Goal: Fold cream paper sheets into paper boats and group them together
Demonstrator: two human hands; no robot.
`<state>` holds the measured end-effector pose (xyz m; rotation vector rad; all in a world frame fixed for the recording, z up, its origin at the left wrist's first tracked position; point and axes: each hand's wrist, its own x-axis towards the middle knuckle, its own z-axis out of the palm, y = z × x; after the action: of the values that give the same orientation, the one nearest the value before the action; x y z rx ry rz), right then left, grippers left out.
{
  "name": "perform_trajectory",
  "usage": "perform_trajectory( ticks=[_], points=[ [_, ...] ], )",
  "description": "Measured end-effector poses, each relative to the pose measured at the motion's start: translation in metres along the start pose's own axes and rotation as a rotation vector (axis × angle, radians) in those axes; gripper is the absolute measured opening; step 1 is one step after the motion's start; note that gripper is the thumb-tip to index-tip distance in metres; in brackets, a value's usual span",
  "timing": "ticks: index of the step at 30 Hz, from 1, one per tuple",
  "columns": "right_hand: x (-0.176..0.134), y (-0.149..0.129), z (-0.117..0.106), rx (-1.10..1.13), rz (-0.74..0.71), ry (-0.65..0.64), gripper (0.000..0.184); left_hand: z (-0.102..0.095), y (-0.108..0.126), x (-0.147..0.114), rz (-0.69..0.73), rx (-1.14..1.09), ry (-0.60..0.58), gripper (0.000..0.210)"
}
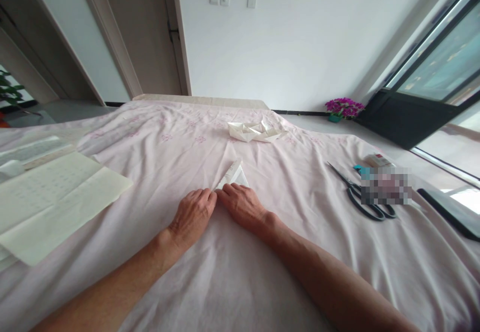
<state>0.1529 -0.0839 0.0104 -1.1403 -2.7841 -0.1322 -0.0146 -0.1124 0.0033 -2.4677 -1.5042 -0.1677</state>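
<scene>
A small piece of folded white paper (237, 176), pointed at its far end, lies on the pink bedsheet (187, 164) in front of me. My left hand (195, 211) has its fingers curled at the paper's near left edge. Close beside it, my right hand (242, 204) presses bent fingers over the near part of the paper. The hands almost meet, and they hide the lower edge of the fold. Farther back sits a finished-looking folded paper boat (255, 132), touched by neither hand.
Large written paper sheets (63, 197) lie at the left. At the right are black-handled scissors (362, 197), a small box (379, 161), a blurred item and a dark flat object (452, 214). Purple flowers (344, 107) stand on the floor by the wall.
</scene>
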Motion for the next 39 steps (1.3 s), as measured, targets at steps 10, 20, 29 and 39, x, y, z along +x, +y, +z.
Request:
perform_trajectory(
  ticks=[10, 20, 29, 39],
  points=[
    [0.009, 0.005, 0.003, -0.033, 0.115, 0.049, 0.016, 0.001, 0.004, -0.002, 0.032, 0.016, -0.008, 0.028],
    [0.018, 0.026, 0.007, 0.0, 0.361, 0.011, 0.032, -0.002, 0.0, 0.003, 0.038, -0.092, 0.066, 0.021],
    [0.018, 0.034, 0.014, 0.057, 0.495, 0.04, 0.034, 0.011, -0.013, 0.031, -0.28, -0.409, 0.016, 0.011],
    [0.013, 0.038, 0.018, 0.096, 0.53, 0.082, 0.034, 0.012, -0.022, 0.047, -0.359, -0.541, -0.143, 0.028]
  ],
)
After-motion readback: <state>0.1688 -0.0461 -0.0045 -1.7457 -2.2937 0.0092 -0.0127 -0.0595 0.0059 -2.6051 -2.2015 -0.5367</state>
